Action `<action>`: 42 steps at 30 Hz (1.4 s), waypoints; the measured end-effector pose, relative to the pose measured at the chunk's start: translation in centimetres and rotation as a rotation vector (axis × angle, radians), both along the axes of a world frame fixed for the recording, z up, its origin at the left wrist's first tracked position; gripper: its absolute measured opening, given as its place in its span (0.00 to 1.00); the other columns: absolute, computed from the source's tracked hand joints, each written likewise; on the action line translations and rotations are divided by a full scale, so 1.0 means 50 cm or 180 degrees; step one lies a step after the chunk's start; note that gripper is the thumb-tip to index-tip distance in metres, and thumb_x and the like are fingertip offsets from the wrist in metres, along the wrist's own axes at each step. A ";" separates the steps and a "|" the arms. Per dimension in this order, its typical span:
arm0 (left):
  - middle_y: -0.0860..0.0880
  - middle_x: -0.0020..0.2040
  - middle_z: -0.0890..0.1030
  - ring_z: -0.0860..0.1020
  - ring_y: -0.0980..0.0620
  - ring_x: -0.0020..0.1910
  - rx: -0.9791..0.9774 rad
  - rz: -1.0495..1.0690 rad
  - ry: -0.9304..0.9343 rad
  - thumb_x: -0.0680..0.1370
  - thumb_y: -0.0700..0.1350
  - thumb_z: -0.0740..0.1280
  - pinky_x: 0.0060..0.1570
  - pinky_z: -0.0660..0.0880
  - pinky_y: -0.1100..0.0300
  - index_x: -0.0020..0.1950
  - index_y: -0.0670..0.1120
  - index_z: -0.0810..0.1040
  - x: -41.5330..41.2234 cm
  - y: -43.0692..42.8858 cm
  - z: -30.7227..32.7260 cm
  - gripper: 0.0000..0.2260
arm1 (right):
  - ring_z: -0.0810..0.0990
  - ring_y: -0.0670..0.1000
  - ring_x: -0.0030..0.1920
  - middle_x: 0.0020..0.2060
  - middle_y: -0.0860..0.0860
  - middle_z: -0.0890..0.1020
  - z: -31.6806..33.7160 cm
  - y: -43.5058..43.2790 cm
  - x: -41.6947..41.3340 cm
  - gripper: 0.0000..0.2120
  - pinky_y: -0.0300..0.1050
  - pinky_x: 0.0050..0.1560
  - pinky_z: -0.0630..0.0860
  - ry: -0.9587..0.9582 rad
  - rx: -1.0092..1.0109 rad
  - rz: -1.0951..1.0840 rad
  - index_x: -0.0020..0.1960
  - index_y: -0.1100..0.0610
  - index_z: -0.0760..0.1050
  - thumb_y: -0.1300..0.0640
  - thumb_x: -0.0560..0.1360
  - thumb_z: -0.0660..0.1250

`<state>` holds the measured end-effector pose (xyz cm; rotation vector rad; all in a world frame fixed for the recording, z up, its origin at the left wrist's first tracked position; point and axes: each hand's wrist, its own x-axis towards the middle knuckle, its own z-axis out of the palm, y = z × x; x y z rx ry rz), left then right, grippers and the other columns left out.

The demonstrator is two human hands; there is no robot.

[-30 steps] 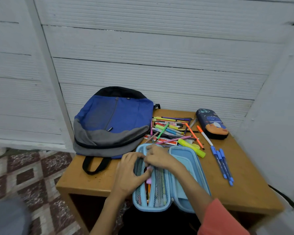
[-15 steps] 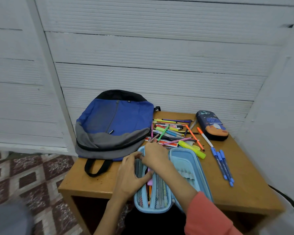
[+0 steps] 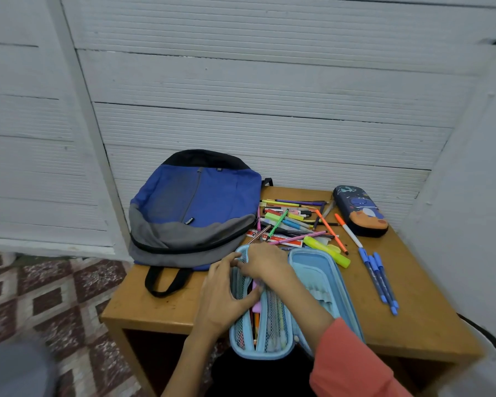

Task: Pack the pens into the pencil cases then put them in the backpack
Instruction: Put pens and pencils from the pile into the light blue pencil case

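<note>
Light-blue pencil case [image 3: 321,282] open; left hand [image 3: 222,293] grips mesh pocket [image 3: 241,330], right hand [image 3: 265,265] pinches pocket top.

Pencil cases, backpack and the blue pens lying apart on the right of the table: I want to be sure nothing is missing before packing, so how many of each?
Pencil cases: 2, the open light blue pencil case and the closed dark pencil case
Backpack: 1
Blue pens lying apart: 3
Total: 6
</note>
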<state>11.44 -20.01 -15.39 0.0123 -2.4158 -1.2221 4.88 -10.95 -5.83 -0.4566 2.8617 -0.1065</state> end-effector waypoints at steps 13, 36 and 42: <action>0.61 0.55 0.76 0.69 0.63 0.58 -0.0042 -0.0211 0.0130 0.73 0.56 0.56 0.58 0.70 0.57 0.56 0.55 0.76 -0.011 -0.016 -0.012 0.16 | 0.75 0.55 0.40 0.37 0.54 0.74 0.028 0.051 0.009 0.11 0.47 0.39 0.72 -0.0931 -0.0907 -0.0230 0.36 0.56 0.66 0.54 0.72 0.67; 0.60 0.55 0.74 0.68 0.59 0.57 -0.0483 -0.0032 0.0211 0.76 0.53 0.53 0.57 0.70 0.56 0.55 0.57 0.76 -0.020 -0.010 -0.024 0.15 | 0.77 0.59 0.58 0.55 0.57 0.78 -0.016 0.084 0.259 0.08 0.47 0.46 0.64 0.0109 -0.0403 0.0276 0.43 0.56 0.63 0.54 0.77 0.60; 0.60 0.56 0.74 0.68 0.59 0.58 -0.0447 -0.0091 0.0234 0.76 0.54 0.54 0.58 0.70 0.55 0.55 0.58 0.76 -0.018 -0.013 -0.025 0.14 | 0.77 0.57 0.56 0.51 0.54 0.73 -0.046 0.099 0.273 0.06 0.47 0.45 0.63 0.0199 -0.0703 0.0127 0.47 0.54 0.63 0.52 0.77 0.58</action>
